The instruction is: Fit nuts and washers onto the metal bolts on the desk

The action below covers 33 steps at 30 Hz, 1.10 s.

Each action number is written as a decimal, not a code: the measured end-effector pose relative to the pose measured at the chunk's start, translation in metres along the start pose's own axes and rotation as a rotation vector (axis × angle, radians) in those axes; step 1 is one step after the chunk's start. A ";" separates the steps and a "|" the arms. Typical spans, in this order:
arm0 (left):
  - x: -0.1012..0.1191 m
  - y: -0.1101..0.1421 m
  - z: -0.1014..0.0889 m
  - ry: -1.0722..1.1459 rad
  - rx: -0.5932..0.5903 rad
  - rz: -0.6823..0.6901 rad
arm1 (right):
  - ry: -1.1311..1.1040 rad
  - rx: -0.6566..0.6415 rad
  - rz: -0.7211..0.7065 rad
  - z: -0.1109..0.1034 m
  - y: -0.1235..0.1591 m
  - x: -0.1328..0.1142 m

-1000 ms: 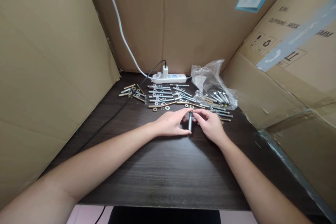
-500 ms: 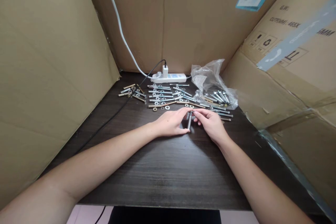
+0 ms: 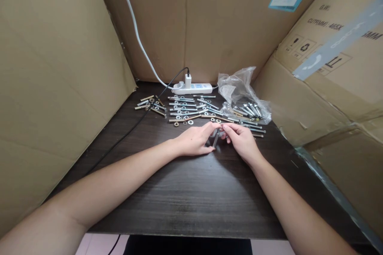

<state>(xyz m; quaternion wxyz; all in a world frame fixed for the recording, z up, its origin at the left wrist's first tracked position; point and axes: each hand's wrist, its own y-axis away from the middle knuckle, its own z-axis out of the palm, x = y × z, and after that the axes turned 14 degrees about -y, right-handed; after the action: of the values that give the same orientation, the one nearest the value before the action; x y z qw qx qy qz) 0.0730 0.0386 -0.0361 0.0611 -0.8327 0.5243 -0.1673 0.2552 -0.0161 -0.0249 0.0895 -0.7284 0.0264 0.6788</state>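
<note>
My left hand (image 3: 196, 139) holds a short grey metal bolt (image 3: 216, 138) between thumb and fingers, tilted, its lower end at the thumb. My right hand (image 3: 240, 139) is closed in a pinch at the bolt's upper end. What small part its fingertips grip there is hidden. Just beyond the hands lie rows of long bolts (image 3: 183, 110), with nuts and flat washers (image 3: 190, 122) beside them. More long bolts (image 3: 254, 127) lie behind my right hand.
A white power strip (image 3: 197, 88) with a plugged-in charger stands at the back. A clear plastic bag (image 3: 239, 87) holds assembled bolts. Metal sleeves (image 3: 142, 103) lie at left, crossed by a black cable (image 3: 119, 142). Cardboard walls (image 3: 155, 20) enclose the dark table (image 3: 185, 199).
The bolt tilts slightly differently between my fingers, and my right fingertips have shifted a little at its upper end. Everything else lies as before.
</note>
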 end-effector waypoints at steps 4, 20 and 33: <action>0.001 0.000 0.000 -0.049 -0.009 0.013 | -0.016 0.005 -0.022 0.000 0.001 -0.001; -0.002 -0.001 -0.003 -0.021 0.000 -0.019 | 0.018 0.037 -0.025 -0.002 0.001 -0.002; -0.002 -0.002 -0.005 0.055 0.011 -0.029 | 0.100 0.011 -0.087 -0.004 0.000 0.000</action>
<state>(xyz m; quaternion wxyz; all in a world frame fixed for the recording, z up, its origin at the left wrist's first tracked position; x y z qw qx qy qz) 0.0722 0.0412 -0.0315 0.0489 -0.8350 0.5126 -0.1941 0.2594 -0.0166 -0.0250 0.1216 -0.7613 0.0027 0.6369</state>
